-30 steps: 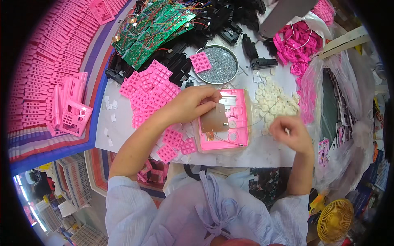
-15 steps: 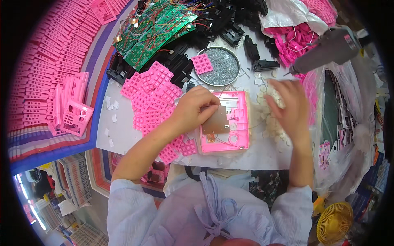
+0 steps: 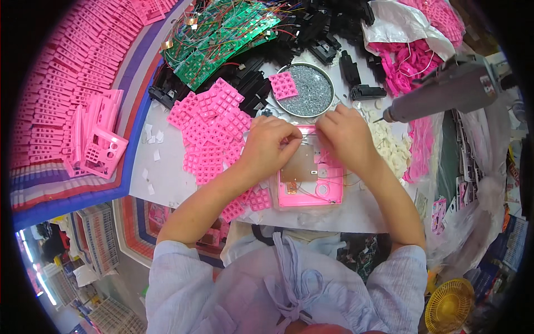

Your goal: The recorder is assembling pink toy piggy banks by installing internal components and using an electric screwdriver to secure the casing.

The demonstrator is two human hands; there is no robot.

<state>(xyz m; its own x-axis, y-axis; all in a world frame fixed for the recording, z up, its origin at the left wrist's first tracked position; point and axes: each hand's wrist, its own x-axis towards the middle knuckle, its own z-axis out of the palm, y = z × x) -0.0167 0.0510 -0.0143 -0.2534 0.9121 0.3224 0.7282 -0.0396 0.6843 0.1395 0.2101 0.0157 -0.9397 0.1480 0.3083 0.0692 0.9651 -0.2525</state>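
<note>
A pink plastic housing (image 3: 309, 199) lies on the work surface in front of me, with a flat brown board (image 3: 299, 166) inside its left part. Thin wires run across the lower right of the housing. My left hand (image 3: 271, 146) is closed at the upper left of the board, thumb and forefinger pinched together; what they hold is hidden. Curled over the housing's upper right side, my right hand (image 3: 345, 133) has its fingertips close to the left ones, and I cannot make out what is in them.
Pink keypads (image 3: 214, 133) are heaped at left. A round dish of small screws (image 3: 311, 92) stands behind the housing, one keypad on it. Green circuit boards (image 3: 222, 39) and black parts (image 3: 350, 67) lie beyond. An electric screwdriver (image 3: 445, 92) hangs at right above white pieces (image 3: 389, 147).
My right hand has come left from the white pieces to the housing's top edge, its fingers now curled. The brown board sits flatter in the housing. The view has shifted slightly.
</note>
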